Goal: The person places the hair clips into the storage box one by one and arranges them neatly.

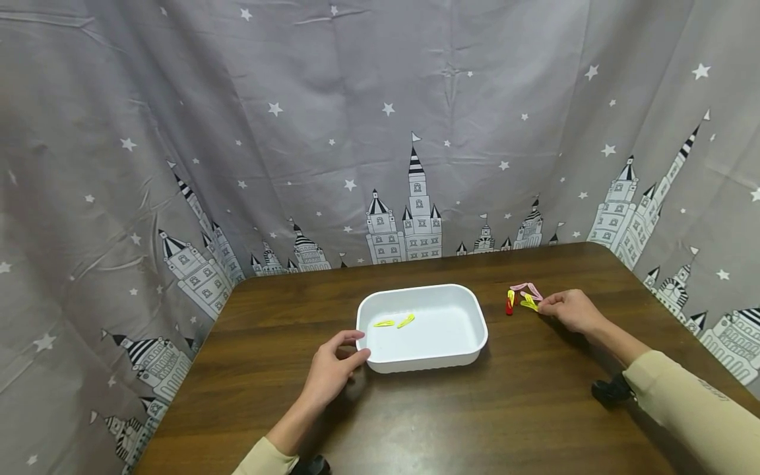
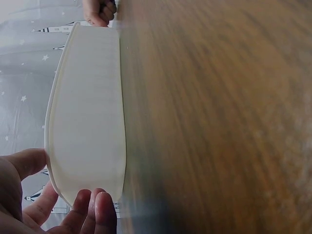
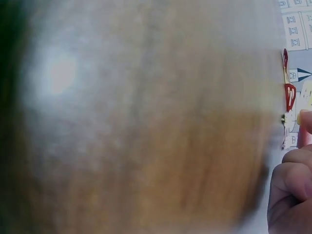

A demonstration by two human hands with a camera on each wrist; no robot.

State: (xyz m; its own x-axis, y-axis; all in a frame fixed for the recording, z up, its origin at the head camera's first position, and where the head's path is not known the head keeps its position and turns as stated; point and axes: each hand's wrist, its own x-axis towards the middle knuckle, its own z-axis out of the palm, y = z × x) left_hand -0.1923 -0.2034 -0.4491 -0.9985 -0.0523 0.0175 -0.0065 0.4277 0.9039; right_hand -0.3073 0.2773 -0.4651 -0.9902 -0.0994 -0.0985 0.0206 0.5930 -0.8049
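Note:
A white plastic tray [image 1: 421, 361] stands on the table with two yellow hair clips [image 1: 406, 320] lying inside. At its left end my left hand [image 1: 330, 367] grips the rim, with thumb and fingers around the corner; the left wrist view shows the hand [image 2: 53, 204] against the tray's outer wall [image 2: 90, 112]. Right of the tray, my right hand [image 1: 571, 310] pinches a yellow hair clip [image 1: 530, 304] at the edge of a small pile. A red clip [image 1: 508, 308], another yellow clip and pink clips [image 1: 534, 290] lie in that pile. The right wrist view shows curled fingers [image 3: 290, 187] and a red clip [image 3: 290, 96].
The brown wooden table [image 1: 267, 369] reaches back to a grey curtain [image 1: 332, 145] printed with castles and stars. A black strap piece [image 1: 611, 390] sits by the right sleeve.

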